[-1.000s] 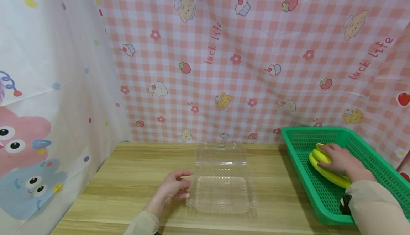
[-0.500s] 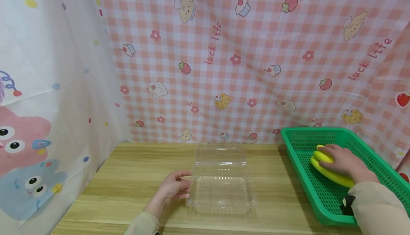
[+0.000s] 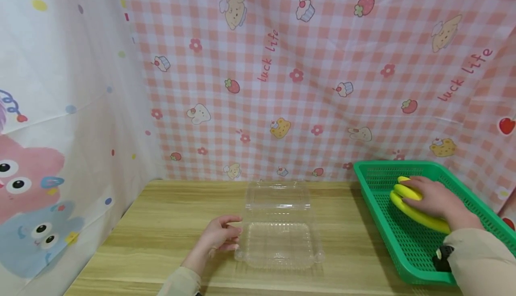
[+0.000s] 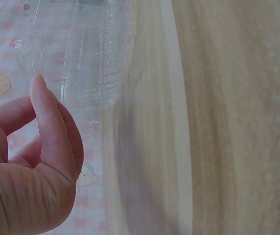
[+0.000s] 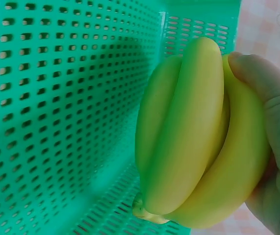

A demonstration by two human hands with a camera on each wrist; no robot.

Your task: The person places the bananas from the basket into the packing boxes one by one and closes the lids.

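In the green basket, my right hand point(image 3: 437, 201) grips a bunch of yellow bananas point(image 3: 419, 217). The right wrist view shows the bananas point(image 5: 193, 132) up close, with the thumb along one side; the stem end points down, and the other fingers are mostly hidden. Beside the left edge of a clear plastic clamshell box point(image 3: 280, 244), my left hand point(image 3: 221, 234) has its fingers loosely bent. Its fingertips reach the box's edge, and one appears to touch the clear rim point(image 4: 29, 54) in the left wrist view. The box lies with its lid point(image 3: 278, 195) folded back.
The green plastic basket point(image 3: 380, 238) with slotted walls stands at the right of the wooden table point(image 3: 161, 224). A pink checked cloth point(image 3: 250, 85) hangs behind, and a white printed cloth point(image 3: 92, 108) hangs at the left.
My right hand has moved slightly right with the bananas, which appear a little raised and tilted. My left hand and the box have not moved.
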